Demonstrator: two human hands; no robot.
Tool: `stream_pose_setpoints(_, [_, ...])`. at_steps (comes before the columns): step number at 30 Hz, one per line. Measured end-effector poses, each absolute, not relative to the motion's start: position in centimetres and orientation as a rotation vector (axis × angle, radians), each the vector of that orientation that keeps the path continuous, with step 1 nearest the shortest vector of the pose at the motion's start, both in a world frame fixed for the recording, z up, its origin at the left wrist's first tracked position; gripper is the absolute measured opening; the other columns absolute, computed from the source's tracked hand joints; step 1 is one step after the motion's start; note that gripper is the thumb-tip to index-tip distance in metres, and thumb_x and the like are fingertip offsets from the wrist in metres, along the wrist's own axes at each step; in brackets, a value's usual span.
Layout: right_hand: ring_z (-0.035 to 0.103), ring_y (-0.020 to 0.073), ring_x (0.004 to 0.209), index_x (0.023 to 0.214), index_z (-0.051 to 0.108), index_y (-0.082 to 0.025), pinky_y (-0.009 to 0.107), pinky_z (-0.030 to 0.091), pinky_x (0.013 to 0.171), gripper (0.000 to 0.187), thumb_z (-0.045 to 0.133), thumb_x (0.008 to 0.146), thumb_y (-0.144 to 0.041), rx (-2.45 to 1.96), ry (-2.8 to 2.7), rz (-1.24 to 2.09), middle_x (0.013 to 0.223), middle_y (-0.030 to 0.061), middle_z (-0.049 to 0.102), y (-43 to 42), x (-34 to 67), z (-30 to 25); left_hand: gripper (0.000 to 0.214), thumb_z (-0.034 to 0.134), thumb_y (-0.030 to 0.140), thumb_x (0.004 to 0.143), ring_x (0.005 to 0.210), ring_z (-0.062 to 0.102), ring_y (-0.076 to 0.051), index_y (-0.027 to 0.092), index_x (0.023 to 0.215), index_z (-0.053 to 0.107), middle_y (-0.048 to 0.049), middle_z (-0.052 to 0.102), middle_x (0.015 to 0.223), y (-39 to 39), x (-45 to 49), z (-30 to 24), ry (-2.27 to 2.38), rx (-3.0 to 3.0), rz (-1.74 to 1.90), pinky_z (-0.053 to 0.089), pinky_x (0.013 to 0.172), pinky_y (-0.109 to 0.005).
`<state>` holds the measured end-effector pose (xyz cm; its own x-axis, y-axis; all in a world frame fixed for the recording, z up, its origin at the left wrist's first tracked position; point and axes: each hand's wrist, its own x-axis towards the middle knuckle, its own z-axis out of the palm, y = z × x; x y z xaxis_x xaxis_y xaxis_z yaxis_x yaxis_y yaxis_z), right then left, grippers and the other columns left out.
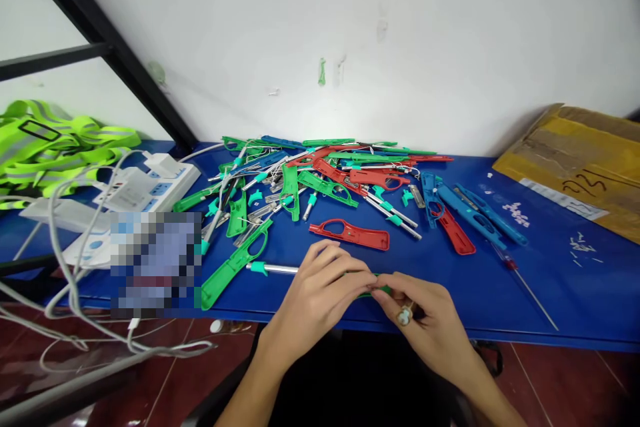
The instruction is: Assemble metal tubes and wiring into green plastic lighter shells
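My left hand (320, 293) and my right hand (425, 320) meet near the front edge of the blue table (550, 293). Both pinch a small green plastic part (376, 289) between their fingertips; most of it is hidden by the fingers. A metal rod with a teal collar (267, 269) lies just left of my left hand. A red handle shell (350, 234) lies right behind my hands. Further back is a heap of green, red and blue handle shells and metal rods (330, 177).
White power strips (145, 190) with loose white cables (65, 247) sit at the left, beside neon-yellow straps (45, 147). A cardboard box (580, 163) stands at the back right. A screwdriver (525, 283) and small white bits (580, 243) lie at the right. A black metal frame (100, 40) leans against the white wall.
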<state>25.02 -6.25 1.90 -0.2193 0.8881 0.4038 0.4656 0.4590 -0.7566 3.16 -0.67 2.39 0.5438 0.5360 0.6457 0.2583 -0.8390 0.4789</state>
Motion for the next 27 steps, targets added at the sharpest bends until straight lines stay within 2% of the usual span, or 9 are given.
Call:
stream_pose_setpoints(5, [0.051,0.0094,0.059,0.118,0.072,-0.027,0.02,0.044,0.058,0.01,0.069,0.109,-0.027,-1.147,-1.862,0.642,0.071,-0.0077,0.058,-6.2,25.2,1.9,0.021,0.07,0.008,0.106,0.098,0.065,-0.018,0.02,0.122,0.075,-0.0022,0.081,0.109,-0.7,3.0,2.1,0.633,2.454,1.269,0.043,0.108,-0.042])
stream_pose_setpoints(7, [0.053,0.0093,0.059,0.127,0.067,-0.028,0.018,0.047,0.058,0.021,0.073,0.107,-0.031,-1.184,-1.851,0.67,0.073,-0.0089,0.056,-6.3,25.3,2.0,0.02,0.071,0.007,0.105,0.096,0.065,-0.017,0.021,0.119,0.075,-0.0018,0.081,0.108,-0.7,3.0,2.0,0.641,2.432,1.307,0.044,0.109,-0.042])
stream_pose_setpoints(9, [0.061,0.0107,0.067,0.135,0.057,-0.029,0.019,0.052,0.064,0.036,0.075,0.105,-0.036,-1.217,-1.818,0.718,0.081,-0.0076,0.061,-6.3,25.5,2.0,0.021,0.071,0.007,0.105,0.094,0.066,-0.017,0.021,0.12,0.075,-0.0019,0.081,0.108,-0.6,3.0,1.9,0.659,2.406,1.325,0.044,0.109,-0.042])
stream_pose_setpoints(10, [0.066,0.012,0.073,0.135,0.054,-0.029,0.02,0.055,0.068,0.036,0.073,0.106,-0.037,-1.229,-1.792,0.74,0.087,-0.0057,0.065,-6.3,25.6,1.9,0.022,0.071,0.006,0.105,0.094,0.067,-0.016,0.021,0.121,0.075,-0.0021,0.081,0.108,-0.6,3.0,2.0,0.672,2.391,1.322,0.045,0.108,-0.042])
stream_pose_setpoints(12, [0.07,0.0143,0.082,0.13,0.05,-0.028,0.023,0.058,0.074,0.024,0.063,0.112,-0.037,-1.245,-1.742,0.766,0.096,-0.0014,0.069,-6.3,25.9,1.8,0.022,0.07,0.006,0.105,0.095,0.068,-0.016,0.022,0.121,0.074,-0.0022,0.081,0.109,-0.6,3.0,2.0,0.695,2.345,1.316,0.046,0.105,-0.04])
stream_pose_setpoints(15, [0.071,0.0144,0.084,0.122,0.054,-0.028,0.025,0.058,0.075,0.008,0.054,0.116,-0.032,-1.254,-1.768,0.785,0.1,0.0005,0.071,-6.2,26.1,1.7,0.022,0.07,0.008,0.106,0.097,0.069,-0.016,0.023,0.121,0.074,-0.0016,0.08,0.109,-0.7,3.0,2.2,0.742,2.273,1.312,0.048,0.1,-0.037])
stream_pose_setpoints(18, [0.071,0.0132,0.081,0.116,0.062,-0.028,0.024,0.056,0.076,0.004,0.062,0.113,-0.029,-1.242,-1.828,0.711,0.098,-0.0013,0.073,-6.1,26.2,1.8,0.021,0.071,0.009,0.106,0.097,0.069,-0.016,0.023,0.121,0.074,-0.0013,0.08,0.108,-0.7,3.1,2.2,0.774,2.233,1.321,0.049,0.098,-0.036])
stream_pose_setpoints(22, [0.074,0.0146,0.089,0.123,0.069,-0.028,0.024,0.059,0.08,0.015,0.068,0.109,-0.024,-1.21,-1.812,0.569,0.105,0.0,0.077,-6.0,26.2,1.9,0.015,0.073,0.011,0.105,0.096,0.071,-0.016,0.024,0.114,0.075,0.0,0.081,0.105,-0.8,3.1,2.3,0.773,2.177,1.306,0.049,0.098,-0.035])
stream_pose_setpoints(27, [0.074,0.018,0.096,0.133,0.072,-0.028,0.03,0.062,0.086,0.031,0.068,0.106,-0.014,-1.048,-1.865,0.397,0.109,0.0027,0.081,-5.9,26.1,2.2,0.011,0.074,0.017,0.105,0.083,0.07,-0.015,0.023,0.096,0.073,0.0028,0.078,0.089,-1.0,3.0,2.6,0.861,1.946,1.308,0.049,0.091,-0.033])
